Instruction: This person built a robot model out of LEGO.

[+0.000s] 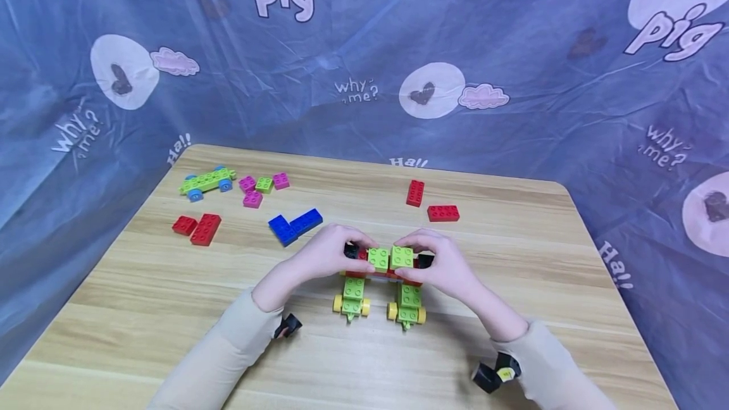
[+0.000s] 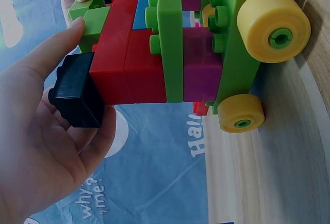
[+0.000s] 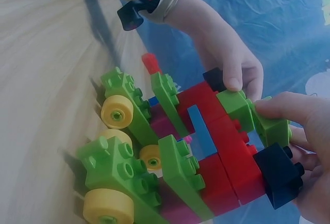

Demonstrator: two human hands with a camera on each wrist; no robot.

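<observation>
A toy build of stacked bricks stands on two green wheeled bases (image 1: 352, 305) with yellow wheels (image 2: 274, 26). It has purple bricks (image 2: 202, 64) low down, green bricks above them, red bricks (image 2: 144, 74), a blue piece (image 3: 202, 131) and a black brick (image 2: 77, 90) at each end. On top, my left hand (image 1: 324, 252) pinches the left green brick (image 1: 378, 259) between thumb and finger. My right hand (image 1: 444, 264) pinches the right green brick (image 1: 402, 257), which sits tilted beside the left one in the right wrist view.
Back left on the table (image 1: 142, 309) are a green car base (image 1: 207, 180) with blue wheels, pink bricks (image 1: 252, 199), a small green brick (image 1: 264, 185) and red bricks (image 1: 205, 229). Blue bricks (image 1: 305, 223) lie left of the build. Two red bricks (image 1: 443, 213) lie behind it.
</observation>
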